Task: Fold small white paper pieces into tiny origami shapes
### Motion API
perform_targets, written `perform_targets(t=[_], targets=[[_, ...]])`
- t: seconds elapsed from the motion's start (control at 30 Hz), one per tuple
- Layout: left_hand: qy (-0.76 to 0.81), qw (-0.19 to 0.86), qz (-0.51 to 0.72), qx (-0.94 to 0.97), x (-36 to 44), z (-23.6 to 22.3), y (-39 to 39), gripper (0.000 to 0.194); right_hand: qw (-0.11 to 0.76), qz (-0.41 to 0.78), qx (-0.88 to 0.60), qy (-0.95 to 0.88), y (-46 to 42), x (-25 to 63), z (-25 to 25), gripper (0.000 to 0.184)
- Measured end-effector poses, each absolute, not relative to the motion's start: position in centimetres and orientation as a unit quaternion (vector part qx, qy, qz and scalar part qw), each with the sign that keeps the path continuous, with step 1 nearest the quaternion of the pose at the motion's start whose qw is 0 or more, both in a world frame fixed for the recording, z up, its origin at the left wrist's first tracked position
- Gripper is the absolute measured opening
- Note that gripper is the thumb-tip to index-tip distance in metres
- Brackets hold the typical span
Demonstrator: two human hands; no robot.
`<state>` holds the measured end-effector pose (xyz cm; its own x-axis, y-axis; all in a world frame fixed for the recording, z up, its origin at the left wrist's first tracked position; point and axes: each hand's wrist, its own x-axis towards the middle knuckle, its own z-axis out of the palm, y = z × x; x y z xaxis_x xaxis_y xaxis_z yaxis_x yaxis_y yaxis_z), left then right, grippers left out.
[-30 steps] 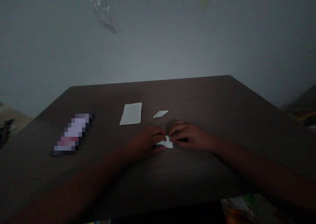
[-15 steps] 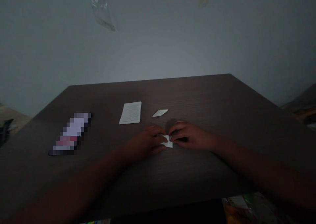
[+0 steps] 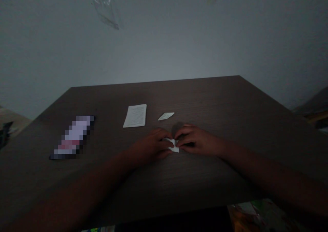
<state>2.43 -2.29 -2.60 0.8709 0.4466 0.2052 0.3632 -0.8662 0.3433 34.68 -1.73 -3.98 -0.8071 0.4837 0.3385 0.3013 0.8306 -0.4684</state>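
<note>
A small piece of folded white paper (image 3: 175, 149) lies on the dark wooden table between my hands. My left hand (image 3: 157, 145) has its fingers closed on the paper's left side, covering much of it. From the right, my right hand (image 3: 193, 140) pinches the paper's right edge with thumb and fingertips. Just beyond my hands rests a folded paper piece shaped like a slim parallelogram (image 3: 166, 116). Left of that sits a small stack of printed paper sheets (image 3: 135, 116). The exact folds under my fingers are hidden.
On the left of the table (image 3: 205, 99) lies a phone (image 3: 75, 134) with a blurred-out screen. A pale wall (image 3: 166, 47) stands behind the table's far edge, with a clear plastic bag (image 3: 105, 8) hanging on it. Clutter shows beyond the table's sides and below its near edge.
My left thumb has shifted over the paper, covering more of it than a second ago. My right hand keeps its pinch. The whole view has tilted slightly downward.
</note>
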Motion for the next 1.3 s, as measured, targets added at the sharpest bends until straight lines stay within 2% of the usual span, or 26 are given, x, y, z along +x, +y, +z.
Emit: perform_targets(t=[0.13,0.37,1.03,1.3], targets=[[0.22,0.148,0.131,0.955,2.4,-2.2,-2.5,0.019,0.226,0.199,-0.206,-0.931,-1.7,34.6,-3.9,0.014],[0.2,0.117,0.148,0.961,2.1,-4.0,-1.8,0.016,0.221,0.198,-0.203,-0.933,-1.8,34.5,-3.6,0.015],[0.22,0.133,0.118,0.959,2.0,-2.8,-2.2,0.025,0.219,0.192,-0.188,-0.938,-1.8,34.5,-3.4,0.016],[0.202,0.141,0.134,0.96,1.7,-3.6,-1.6,0.02,0.199,0.184,-0.188,-0.944,-2.1,34.5,-2.8,0.018]])
